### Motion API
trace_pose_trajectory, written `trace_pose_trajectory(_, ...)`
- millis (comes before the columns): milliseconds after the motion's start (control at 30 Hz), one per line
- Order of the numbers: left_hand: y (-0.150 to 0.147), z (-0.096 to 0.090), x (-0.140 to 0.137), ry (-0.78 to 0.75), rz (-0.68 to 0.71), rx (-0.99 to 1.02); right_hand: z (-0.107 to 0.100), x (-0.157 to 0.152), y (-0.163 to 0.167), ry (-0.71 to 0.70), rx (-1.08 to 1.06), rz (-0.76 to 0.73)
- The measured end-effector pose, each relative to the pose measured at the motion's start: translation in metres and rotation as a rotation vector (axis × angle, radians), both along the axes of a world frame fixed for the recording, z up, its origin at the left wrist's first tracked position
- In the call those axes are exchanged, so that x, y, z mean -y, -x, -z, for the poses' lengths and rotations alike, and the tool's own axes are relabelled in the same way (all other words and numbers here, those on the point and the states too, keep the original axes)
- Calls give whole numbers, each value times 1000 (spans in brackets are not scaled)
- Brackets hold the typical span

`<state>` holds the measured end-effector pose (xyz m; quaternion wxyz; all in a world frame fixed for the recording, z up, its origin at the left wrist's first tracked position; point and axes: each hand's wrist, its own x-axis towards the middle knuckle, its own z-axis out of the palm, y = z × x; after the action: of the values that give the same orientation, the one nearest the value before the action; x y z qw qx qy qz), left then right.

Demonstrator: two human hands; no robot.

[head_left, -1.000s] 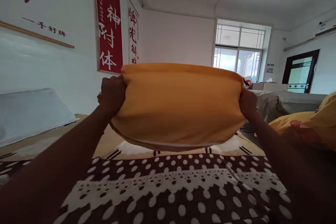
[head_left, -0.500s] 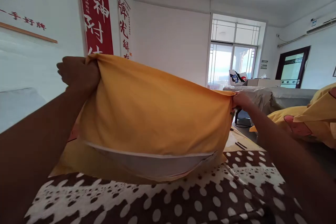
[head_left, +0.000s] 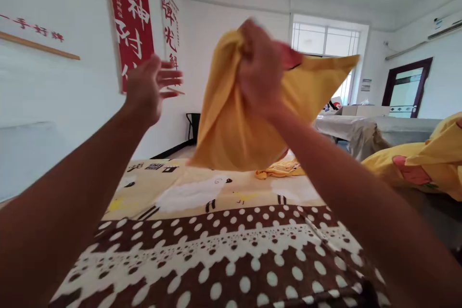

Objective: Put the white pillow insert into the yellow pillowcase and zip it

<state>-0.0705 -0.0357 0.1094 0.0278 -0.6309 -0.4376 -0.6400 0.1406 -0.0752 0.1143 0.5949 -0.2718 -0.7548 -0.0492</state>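
A yellow pillow (head_left: 231, 130) with its pillowcase on hangs in the air above the bed, bunched at the top and blurred by motion. My right hand (head_left: 260, 67) is closed around the bunched cloth. One pointed corner flares out to the right, and a reddish patch shows behind the hand. To the left of the pillow, apart from it, my left hand (head_left: 148, 87) is raised with fingers stretched out and holds nothing. Below both hands lies a brown and cream blanket (head_left: 231, 245) with polka dots and sheep.
A crumpled yellow cloth (head_left: 282, 169) lies at the bed's far side. On the right is a pile of yellow printed bedding (head_left: 422, 166). Plastic-covered furniture (head_left: 404, 130) stands behind it. Red and white scrolls (head_left: 135, 14) hang on the left wall.
My left hand has let go of the pillow's left corner. My right hand has moved up and left, lifting the pillow, which has swung round and bunched. The blanket beneath is now uncovered.
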Motion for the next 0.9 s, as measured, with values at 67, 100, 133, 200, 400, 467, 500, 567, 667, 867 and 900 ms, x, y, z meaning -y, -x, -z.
trace_pose_trajectory(67,-30,-7,32,34,283,-217,36,-9,32,-98,47,233)
trace_pose_trajectory(100,-42,-9,48,97,281,-407,54,-17,42,-79,75,270)
trace_pose_trajectory(133,-50,-9,61,157,222,-618,70,-27,47,-47,74,289)
trace_pose_trajectory(200,-58,-6,80,251,91,-955,92,-46,48,50,26,295)
trace_pose_trajectory(400,-58,37,63,241,-128,-1114,83,-54,29,91,-8,158)
trace_pose_trajectory(467,-61,48,48,180,-200,-1000,72,-42,25,110,53,83)
trace_pose_trajectory(500,-63,51,41,152,-244,-956,69,-37,22,132,96,47)
trace_pose_trajectory(567,-63,53,31,118,-319,-916,63,-27,12,191,226,-52)
trace_pose_trajectory(667,-52,49,24,112,-348,-829,60,-24,-19,207,520,-183)
trace_pose_trajectory(867,-20,43,19,15,-259,-588,55,-40,-108,165,842,298)
trace_pose_trajectory(900,-16,43,17,8,-233,-543,53,-41,-122,195,880,352)
